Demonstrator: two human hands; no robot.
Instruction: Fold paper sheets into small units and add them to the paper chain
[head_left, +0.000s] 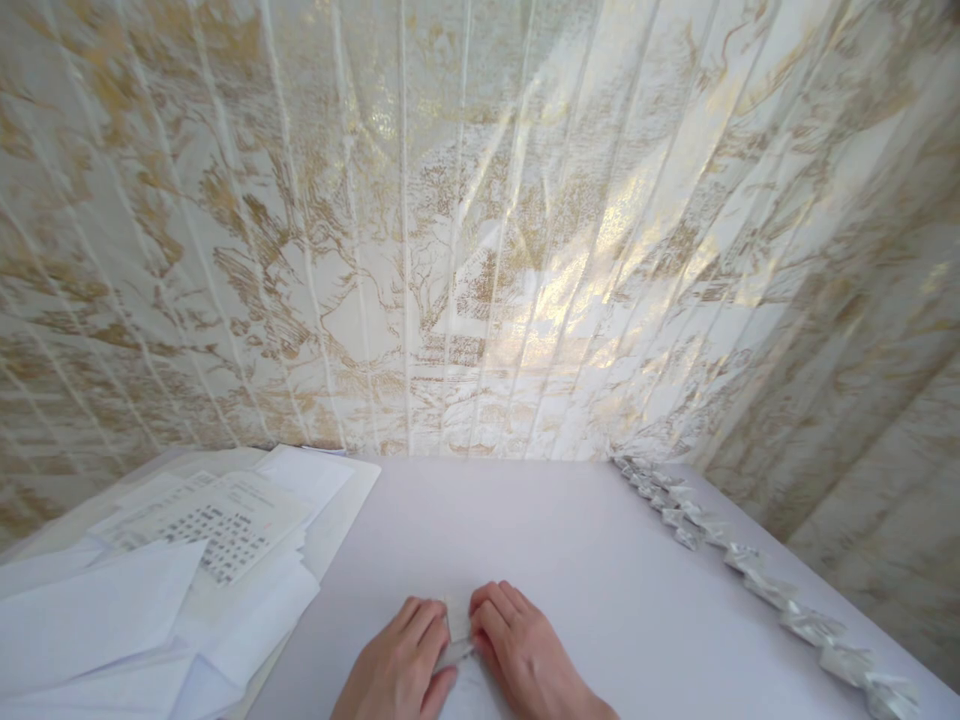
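Note:
My left hand (pixel 401 665) and my right hand (pixel 525 655) rest side by side at the near edge of a white table (pixel 570 560). Between their fingertips lies a small folded piece of white paper (pixel 457 622), pressed flat on the table by the fingers of both hands. The fingers of both hands are curled and close together on the paper. Part of the paper is hidden under the hands.
A loose pile of white sheets and printed pages (pixel 172 570) covers the table's left side. A row of several small folded silvery paper pieces (pixel 750 565) runs along the right edge. A cream and gold patterned curtain (pixel 480 230) hangs behind.

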